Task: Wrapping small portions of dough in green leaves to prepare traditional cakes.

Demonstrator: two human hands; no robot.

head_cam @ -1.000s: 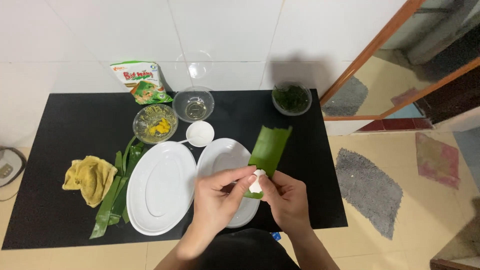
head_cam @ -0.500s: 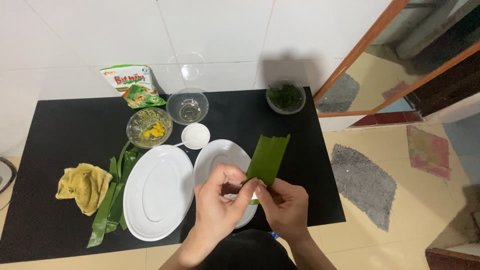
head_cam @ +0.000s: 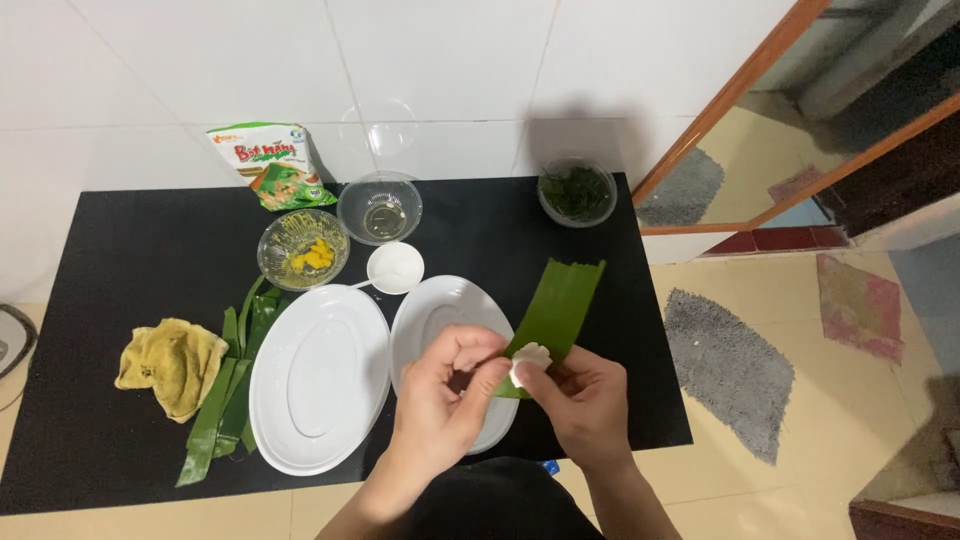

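Black mat (head_cam: pixel 120 270): lies flat on the pale floor, up against the white wall.

Big white oval plate (head_cam: pixel 318 378): sits on the black mat, left of the mat's middle, close to its near edge.

Second white plate (head_cam: pixel 440 310): sits in the mat's middle, touching the big plate, partly hidden under the hands.

Left hand (head_cam: pixel 445 400): hangs over the near middle of the mat, above the second plate. Fingers curled in, pinching the near end of the green leaf strip (head_cam: pixel 560 305).

Right hand (head_cam: pixel 580 400): floats over the near right part of the mat, just beside the left hand. Thumb and fingertips closed on the white dough lump (head_cam: pixel 528 360).

Green leaf strip: held up above the right half of the mat, slanting away toward the mat's far right side.

Pile of long green leaves (head_cam: pixel 225 400): lies on the mat's left half, tucked against the big plate.

Yellow cloth (head_cam: pixel 172 362): crumpled near the mat's left side.

Bag with green and white colours (head_cam: pixel 270 165): leans at the mat's far edge, left of middle.

Glass bowl with yellow bits (head_cam: pixel 302 248): on the mat, just in front of the bag.

Glass bowl with clear liquid (head_cam: pixel 379 207): at the mat's far edge, near its middle.

Bowl of dark greens (head_cam: pixel 577 192): at the mat's far right corner.

Small white cup (head_cam: pixel 395 267): in the mat's middle, behind the plates.

White dough lump: smallest of all, resting on the leaf strip's near end, between the two hands, over the mat's near part.
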